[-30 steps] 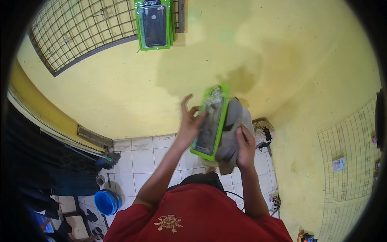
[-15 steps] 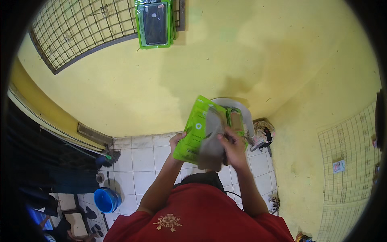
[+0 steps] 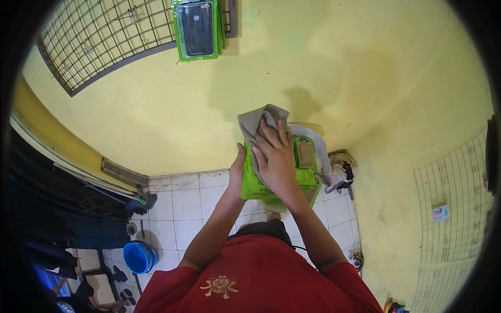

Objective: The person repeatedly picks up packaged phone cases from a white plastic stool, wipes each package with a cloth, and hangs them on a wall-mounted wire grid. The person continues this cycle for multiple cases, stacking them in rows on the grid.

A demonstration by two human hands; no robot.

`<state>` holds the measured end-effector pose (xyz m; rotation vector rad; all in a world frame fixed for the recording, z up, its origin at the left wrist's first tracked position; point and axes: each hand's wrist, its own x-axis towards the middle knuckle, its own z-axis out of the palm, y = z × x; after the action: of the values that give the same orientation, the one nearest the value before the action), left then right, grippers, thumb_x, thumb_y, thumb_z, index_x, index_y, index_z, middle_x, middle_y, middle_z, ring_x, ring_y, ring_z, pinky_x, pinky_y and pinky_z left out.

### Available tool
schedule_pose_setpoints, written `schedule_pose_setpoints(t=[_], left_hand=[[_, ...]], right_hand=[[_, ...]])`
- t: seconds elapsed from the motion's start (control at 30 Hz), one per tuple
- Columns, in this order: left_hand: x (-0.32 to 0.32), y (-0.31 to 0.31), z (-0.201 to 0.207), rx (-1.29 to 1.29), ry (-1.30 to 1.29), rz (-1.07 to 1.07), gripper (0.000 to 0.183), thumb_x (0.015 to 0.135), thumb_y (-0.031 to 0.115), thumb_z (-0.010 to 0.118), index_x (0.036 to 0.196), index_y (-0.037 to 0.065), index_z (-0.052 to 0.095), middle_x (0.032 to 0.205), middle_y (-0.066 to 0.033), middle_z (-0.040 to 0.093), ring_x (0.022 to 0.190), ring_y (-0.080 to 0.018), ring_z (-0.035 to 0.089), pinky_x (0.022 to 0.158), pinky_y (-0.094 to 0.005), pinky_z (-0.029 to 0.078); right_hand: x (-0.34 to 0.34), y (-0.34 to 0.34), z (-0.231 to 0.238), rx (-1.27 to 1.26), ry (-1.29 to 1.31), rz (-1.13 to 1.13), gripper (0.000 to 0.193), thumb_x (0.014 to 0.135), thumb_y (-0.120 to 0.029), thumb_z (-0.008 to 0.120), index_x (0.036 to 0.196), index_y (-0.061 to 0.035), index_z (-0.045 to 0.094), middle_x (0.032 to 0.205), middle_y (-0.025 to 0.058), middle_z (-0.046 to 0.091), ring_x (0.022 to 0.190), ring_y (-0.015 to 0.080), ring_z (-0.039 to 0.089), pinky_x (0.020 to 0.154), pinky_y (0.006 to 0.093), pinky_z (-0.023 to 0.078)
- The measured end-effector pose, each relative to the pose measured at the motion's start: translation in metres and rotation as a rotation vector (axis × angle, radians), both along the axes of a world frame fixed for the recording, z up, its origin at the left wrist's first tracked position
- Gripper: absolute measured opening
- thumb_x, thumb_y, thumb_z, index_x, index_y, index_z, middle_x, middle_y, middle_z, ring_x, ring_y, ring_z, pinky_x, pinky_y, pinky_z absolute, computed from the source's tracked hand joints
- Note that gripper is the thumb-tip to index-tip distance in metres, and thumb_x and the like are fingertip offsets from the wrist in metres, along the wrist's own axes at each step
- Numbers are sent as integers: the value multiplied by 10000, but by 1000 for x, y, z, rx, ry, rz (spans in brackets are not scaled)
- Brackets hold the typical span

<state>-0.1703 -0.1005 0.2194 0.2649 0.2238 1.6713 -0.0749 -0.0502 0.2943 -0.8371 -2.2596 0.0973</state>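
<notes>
In the head view, in front of the chest and above the tiled floor (image 3: 182, 203), a stack of green phone-case packages (image 3: 305, 180) is held in mid-air, carried by no surface. Its long axis is seen running roughly left to right, with one short end at the left hand (image 3: 237, 175), whose fingers are wrapped under and around that edge in a firm grasp. A grey cloth (image 3: 258, 122) is draped over the upper left part of the stack. The right hand (image 3: 276, 159) is laid flat on top, its fingers (image 3: 271, 133) extended and slightly spread, pressing the cloth onto the top package rather than closed around anything. The right hand is the nearer to the cloth. A matching package (image 3: 197, 28) is seen hanging on the wire grid (image 3: 104, 36) at the yellow wall.
</notes>
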Motion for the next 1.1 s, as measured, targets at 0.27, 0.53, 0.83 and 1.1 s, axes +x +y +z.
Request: schedule_pose_setpoints(t=[0.27, 0.53, 0.83, 1.1], left_hand=[[-35, 16, 4, 138, -83, -27, 685, 997, 576, 378, 1442, 56, 412, 1374, -193, 519, 1236, -342, 535, 1026, -460, 466], [-47, 22, 26, -115, 142, 5, 699, 1012, 598, 300, 1446, 59, 396, 1378, -193, 514, 1208, -351, 557, 998, -480, 485], [-21, 45, -33, -400, 706, 146, 307, 1032, 188, 503, 1288, 19, 515, 1140, -121, 655, 1007, -183, 637, 854, -324, 516], [25, 95, -52, -542, 831, 71, 200, 1003, 145, 541, 1175, 41, 538, 1100, -82, 647, 1001, -147, 627, 787, -341, 562]], right_hand=[[9, -63, -23, -362, 66, 271, 312, 920, -107, 602, 1223, -44, 639, 1410, 111, 532, 1408, 396, 345, 1116, 556, 312], [58, -65, -17, -779, 88, 430, 303, 952, -123, 586, 1227, -3, 627, 1371, 183, 553, 1347, 390, 439, 1115, 451, 352], [139, -6, -16, -890, 307, 11, 278, 969, -104, 549, 1192, 31, 646, 1249, 139, 609, 1160, 246, 572, 1031, 341, 406], [197, 100, -47, -868, 526, -163, 248, 920, -72, 606, 1143, 14, 673, 1097, 113, 598, 1040, 209, 588, 907, 319, 464]])
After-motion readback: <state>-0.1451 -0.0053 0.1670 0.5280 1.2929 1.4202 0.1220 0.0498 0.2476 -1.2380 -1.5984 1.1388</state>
